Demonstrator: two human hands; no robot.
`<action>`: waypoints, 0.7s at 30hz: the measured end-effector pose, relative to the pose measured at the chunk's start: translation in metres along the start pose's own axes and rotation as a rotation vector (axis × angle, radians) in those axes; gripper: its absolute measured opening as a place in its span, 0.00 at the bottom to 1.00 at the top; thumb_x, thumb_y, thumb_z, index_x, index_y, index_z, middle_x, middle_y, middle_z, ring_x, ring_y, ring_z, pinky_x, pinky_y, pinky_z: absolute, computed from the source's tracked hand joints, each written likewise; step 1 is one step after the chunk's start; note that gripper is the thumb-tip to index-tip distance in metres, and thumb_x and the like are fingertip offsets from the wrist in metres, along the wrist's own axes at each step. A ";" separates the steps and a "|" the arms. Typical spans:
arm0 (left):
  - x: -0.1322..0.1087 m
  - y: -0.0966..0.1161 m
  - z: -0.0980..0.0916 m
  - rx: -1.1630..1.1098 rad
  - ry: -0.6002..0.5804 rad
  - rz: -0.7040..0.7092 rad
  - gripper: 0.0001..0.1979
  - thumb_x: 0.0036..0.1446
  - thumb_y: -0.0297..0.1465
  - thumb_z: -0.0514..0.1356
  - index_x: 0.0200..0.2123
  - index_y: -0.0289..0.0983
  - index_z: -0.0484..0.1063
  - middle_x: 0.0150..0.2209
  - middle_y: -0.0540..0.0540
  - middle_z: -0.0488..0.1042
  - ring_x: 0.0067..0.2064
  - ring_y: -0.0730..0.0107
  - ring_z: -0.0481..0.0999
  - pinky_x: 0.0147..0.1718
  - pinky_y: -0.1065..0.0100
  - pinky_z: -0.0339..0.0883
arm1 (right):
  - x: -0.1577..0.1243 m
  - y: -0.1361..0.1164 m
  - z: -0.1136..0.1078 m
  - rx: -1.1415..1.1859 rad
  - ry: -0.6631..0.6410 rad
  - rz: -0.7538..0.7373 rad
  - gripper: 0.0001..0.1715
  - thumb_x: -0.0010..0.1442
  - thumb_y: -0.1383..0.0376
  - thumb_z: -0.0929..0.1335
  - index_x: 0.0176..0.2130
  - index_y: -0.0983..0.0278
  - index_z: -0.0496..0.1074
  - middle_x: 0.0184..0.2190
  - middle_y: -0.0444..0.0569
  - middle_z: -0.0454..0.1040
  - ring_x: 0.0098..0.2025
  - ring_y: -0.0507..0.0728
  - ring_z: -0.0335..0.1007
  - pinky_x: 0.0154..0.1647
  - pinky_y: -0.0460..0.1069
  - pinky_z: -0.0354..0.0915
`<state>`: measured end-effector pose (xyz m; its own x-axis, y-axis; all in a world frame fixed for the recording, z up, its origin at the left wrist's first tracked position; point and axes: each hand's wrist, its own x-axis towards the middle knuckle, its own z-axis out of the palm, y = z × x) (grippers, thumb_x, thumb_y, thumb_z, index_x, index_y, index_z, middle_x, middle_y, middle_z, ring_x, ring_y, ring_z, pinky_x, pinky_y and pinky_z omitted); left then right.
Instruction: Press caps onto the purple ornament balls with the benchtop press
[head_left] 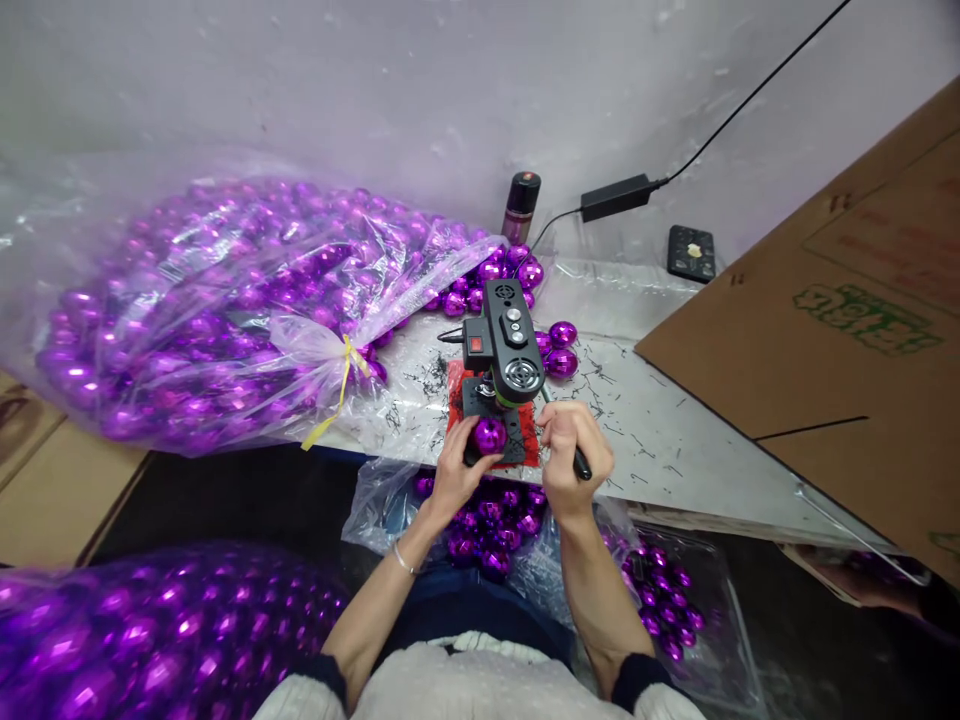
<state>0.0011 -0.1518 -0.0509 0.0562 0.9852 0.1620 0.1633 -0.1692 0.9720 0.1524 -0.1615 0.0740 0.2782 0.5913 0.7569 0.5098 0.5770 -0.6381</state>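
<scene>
A small black bench drill press [513, 340] with a red switch stands on the table over a red sheet [531, 440]. My left hand [459, 462] is closed around a shiny purple faceted ball [490, 435] at the front of the machine's base, below its head. My right hand [574, 455] is wrapped round the black-tipped lever [582, 464] at the machine's right side. A few more purple balls [562, 362] lie just right of the machine's head. Whether the ball touches the tool is hidden by the head.
A large clear bag of purple balls [225, 310], tied with yellow ribbon [330, 405], fills the table's left. More balls [495, 530] lie in plastic on my lap. A spray can [520, 207], a power adapter [619, 197] and a cardboard box [840, 330] stand around. Dark scraps litter the tabletop [660, 430].
</scene>
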 end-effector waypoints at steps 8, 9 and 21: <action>-0.077 -0.036 -0.015 0.329 -0.219 0.305 0.34 0.51 0.52 0.75 0.56 0.42 0.80 0.54 0.32 0.82 0.55 0.40 0.83 0.54 0.44 0.79 | -0.004 0.002 0.001 -0.020 -0.013 -0.077 0.17 0.69 0.74 0.63 0.29 0.60 0.65 0.27 0.42 0.72 0.30 0.52 0.73 0.29 0.49 0.64; -0.076 -0.039 -0.014 0.357 -0.199 0.365 0.31 0.55 0.51 0.74 0.56 0.41 0.80 0.53 0.32 0.83 0.54 0.42 0.84 0.52 0.46 0.80 | -0.005 0.003 0.001 -0.021 -0.017 -0.085 0.17 0.69 0.74 0.62 0.29 0.59 0.65 0.27 0.42 0.71 0.31 0.52 0.73 0.29 0.48 0.64; 0.177 0.020 -0.032 0.000 0.113 0.165 0.07 0.64 0.30 0.65 0.45 0.40 0.81 0.46 0.43 0.83 0.48 0.59 0.82 0.53 0.56 0.78 | -0.008 0.003 -0.001 -0.018 -0.059 -0.060 0.16 0.69 0.74 0.62 0.30 0.59 0.65 0.28 0.44 0.72 0.28 0.51 0.70 0.25 0.48 0.63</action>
<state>-0.0175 0.0205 0.0032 -0.0289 0.9411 0.3370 0.1615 -0.3283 0.9307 0.1525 -0.1650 0.0666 0.1982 0.5882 0.7840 0.5390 0.6027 -0.5884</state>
